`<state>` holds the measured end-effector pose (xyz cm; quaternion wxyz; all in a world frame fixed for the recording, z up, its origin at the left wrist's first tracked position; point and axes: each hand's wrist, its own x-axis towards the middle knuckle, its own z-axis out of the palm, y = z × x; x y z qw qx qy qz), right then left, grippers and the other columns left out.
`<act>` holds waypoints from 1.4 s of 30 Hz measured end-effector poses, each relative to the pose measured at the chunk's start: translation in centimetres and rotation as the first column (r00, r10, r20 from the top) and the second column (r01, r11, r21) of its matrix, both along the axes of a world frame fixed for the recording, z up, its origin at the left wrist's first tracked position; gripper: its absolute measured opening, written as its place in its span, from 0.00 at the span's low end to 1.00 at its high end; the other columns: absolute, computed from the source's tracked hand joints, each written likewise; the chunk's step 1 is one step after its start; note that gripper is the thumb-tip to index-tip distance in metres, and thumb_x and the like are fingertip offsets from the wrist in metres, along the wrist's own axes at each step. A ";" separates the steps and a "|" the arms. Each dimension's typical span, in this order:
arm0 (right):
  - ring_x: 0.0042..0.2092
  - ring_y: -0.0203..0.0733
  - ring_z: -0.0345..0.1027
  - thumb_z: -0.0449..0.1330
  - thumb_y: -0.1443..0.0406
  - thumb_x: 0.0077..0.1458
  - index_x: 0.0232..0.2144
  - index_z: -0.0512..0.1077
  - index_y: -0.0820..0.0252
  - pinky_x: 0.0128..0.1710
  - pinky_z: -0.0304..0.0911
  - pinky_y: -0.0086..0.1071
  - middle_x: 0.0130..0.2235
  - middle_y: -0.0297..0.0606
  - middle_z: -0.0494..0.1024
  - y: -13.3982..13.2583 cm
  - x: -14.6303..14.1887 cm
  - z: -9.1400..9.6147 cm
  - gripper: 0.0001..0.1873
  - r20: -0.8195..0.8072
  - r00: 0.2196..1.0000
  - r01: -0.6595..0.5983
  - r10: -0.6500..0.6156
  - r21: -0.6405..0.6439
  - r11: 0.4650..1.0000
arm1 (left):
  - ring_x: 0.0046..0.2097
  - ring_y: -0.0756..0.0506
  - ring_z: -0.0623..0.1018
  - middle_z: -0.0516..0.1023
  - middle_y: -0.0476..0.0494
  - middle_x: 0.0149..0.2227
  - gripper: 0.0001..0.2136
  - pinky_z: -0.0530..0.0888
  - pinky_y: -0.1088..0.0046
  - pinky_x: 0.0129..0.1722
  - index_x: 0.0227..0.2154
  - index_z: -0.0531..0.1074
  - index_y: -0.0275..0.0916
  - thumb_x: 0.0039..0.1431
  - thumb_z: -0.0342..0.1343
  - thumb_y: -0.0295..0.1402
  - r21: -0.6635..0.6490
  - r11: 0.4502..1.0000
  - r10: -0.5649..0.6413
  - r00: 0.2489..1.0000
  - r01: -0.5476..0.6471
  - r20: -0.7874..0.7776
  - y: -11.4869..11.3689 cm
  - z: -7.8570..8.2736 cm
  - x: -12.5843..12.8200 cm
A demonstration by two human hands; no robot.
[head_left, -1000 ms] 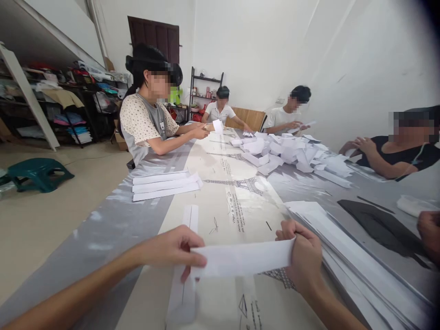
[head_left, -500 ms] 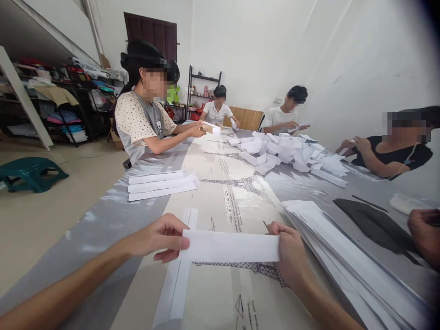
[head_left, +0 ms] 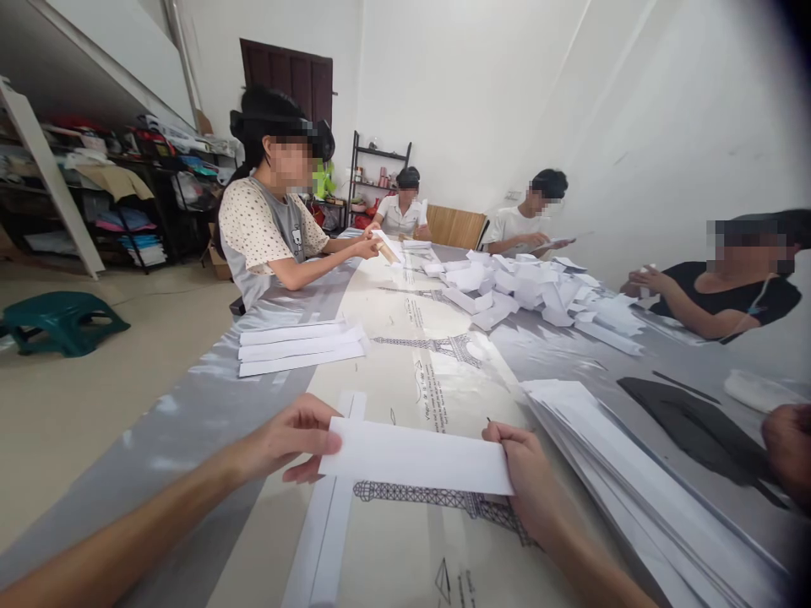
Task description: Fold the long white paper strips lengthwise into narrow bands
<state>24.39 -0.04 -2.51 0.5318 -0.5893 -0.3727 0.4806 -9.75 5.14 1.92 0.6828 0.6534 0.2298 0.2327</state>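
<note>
A long white paper strip [head_left: 415, 456] is stretched flat between my two hands just above the table. My left hand [head_left: 288, 439] pinches its left end, thumb on top. At the strip's right end my right hand [head_left: 529, 473] grips it with fingers curled. Under the strip lies another folded white strip [head_left: 329, 523], running lengthwise along the table. A large stack of white paper strips [head_left: 634, 481] lies just right of my right hand.
The table carries a grey cloth with tower drawings [head_left: 443, 346]. A small stack of strips [head_left: 297, 346] lies at the left, a heap of folded papers [head_left: 532, 291] at the far middle. Several other people sit around the table. A green stool [head_left: 60, 321] stands on the floor.
Both hands have carried the strip a little away from me and levelled it; its surface looks flatter and its right end has dropped slightly.
</note>
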 end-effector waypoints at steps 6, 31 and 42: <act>0.24 0.32 0.37 0.52 0.66 0.33 0.15 0.49 0.56 0.22 0.35 0.28 0.21 0.27 0.46 -0.5 -0.5 0.9 0.11 -0.029 0.999 -0.015 0.016 0.032 0.999 | 0.14 0.55 0.61 0.66 0.49 0.15 0.19 0.52 0.79 0.14 0.22 0.75 0.33 0.61 0.62 0.43 -0.002 1.000 0.027 0.995 -0.027 0.098 -0.1 0.0 0.4; 0.24 0.32 0.37 0.53 0.67 0.32 0.16 0.49 0.56 0.20 0.36 0.27 0.22 0.27 0.46 -1.0 -1.2 1.3 0.12 -0.166 0.986 -0.005 0.011 0.039 0.999 | 0.16 0.53 0.65 0.70 0.48 0.16 0.21 0.63 0.76 0.21 0.25 0.76 0.34 0.64 0.60 0.47 -0.076 0.994 -0.079 0.996 0.082 0.043 -0.3 -0.3 0.5; 0.26 0.37 0.62 0.61 0.61 0.53 0.29 0.73 0.57 0.21 0.55 0.28 0.28 0.33 0.70 -0.9 -1.4 1.4 0.06 -0.250 0.962 -0.117 0.111 -0.009 0.993 | 0.15 0.57 0.49 0.53 0.60 0.09 0.21 0.61 0.77 0.22 0.18 0.62 0.38 0.61 0.61 0.42 -0.084 0.923 0.385 0.913 -0.376 0.133 0.5 -0.3 0.4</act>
